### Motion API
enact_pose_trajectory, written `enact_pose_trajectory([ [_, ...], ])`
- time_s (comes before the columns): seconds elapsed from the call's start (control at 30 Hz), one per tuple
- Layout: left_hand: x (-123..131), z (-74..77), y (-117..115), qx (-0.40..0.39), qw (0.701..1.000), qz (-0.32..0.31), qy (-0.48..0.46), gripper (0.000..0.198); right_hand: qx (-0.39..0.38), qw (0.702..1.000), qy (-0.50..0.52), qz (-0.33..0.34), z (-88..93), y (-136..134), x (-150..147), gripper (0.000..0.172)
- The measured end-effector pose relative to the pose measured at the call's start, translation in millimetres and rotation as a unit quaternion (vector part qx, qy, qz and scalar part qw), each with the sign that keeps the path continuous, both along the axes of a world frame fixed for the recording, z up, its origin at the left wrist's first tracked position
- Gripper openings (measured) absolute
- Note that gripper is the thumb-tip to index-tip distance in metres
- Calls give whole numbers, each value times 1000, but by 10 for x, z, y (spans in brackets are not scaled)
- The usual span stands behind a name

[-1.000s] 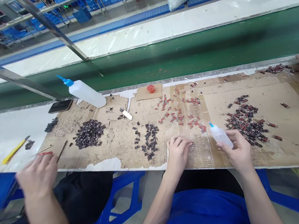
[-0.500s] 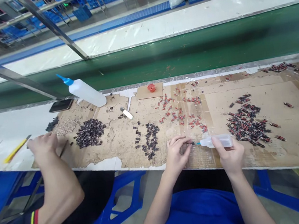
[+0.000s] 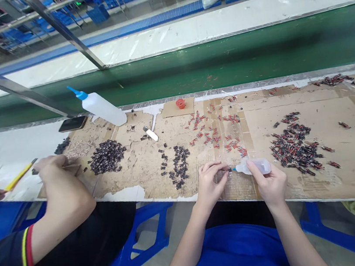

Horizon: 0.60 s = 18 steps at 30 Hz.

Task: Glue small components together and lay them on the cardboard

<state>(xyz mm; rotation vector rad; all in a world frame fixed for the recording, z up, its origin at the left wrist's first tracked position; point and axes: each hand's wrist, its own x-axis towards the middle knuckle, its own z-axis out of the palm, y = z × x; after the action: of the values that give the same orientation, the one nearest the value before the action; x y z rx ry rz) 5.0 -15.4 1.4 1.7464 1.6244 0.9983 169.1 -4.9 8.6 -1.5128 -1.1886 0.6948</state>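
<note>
In my right hand (image 3: 272, 183) is a small clear squeeze bottle (image 3: 253, 167), lying on its side with its blue nozzle pointing left. The fingertips of my left hand (image 3: 211, 181) pinch a small dark part (image 3: 228, 169), and the nozzle tip is right at it; whether they touch I cannot tell. Left of that hand lies a cluster of small black parts (image 3: 180, 168). Small red pieces (image 3: 210, 132) are scattered beyond my hands. Off to the right sits a heap of black-and-red parts (image 3: 295, 147).
A co-worker's arm (image 3: 63, 193) reaches over the left end of the cardboard (image 3: 150, 176). Near it are a yellow cutter knife (image 3: 21, 176), a phone (image 3: 72, 124), a pile of black parts (image 3: 106, 157) and a large white bottle (image 3: 104, 109). A red cap (image 3: 180, 103) stands at the back.
My right hand has shifted slightly left with the squeeze bottle, bringing its nozzle to the dark part. My left hand stays put. The co-worker's hands at left have moved; the hand at far right has left view.
</note>
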Motion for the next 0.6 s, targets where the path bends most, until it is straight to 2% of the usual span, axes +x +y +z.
enact_pose_trajectory([
  [0.13, -8, -10, 2, -3, 1000, 1, -10, 15, 13, 999, 16, -28, 35, -2, 1, 34],
  [0.4, -3, 5, 4, -12, 1000, 5, -6, 15, -12, 999, 50, 2, 49, 24, -21, 31],
  [0.6, -1, -3, 2, -15, 1000, 3, 1, 16, -14, 997, 67, -23, 49, 24, 7, 30],
])
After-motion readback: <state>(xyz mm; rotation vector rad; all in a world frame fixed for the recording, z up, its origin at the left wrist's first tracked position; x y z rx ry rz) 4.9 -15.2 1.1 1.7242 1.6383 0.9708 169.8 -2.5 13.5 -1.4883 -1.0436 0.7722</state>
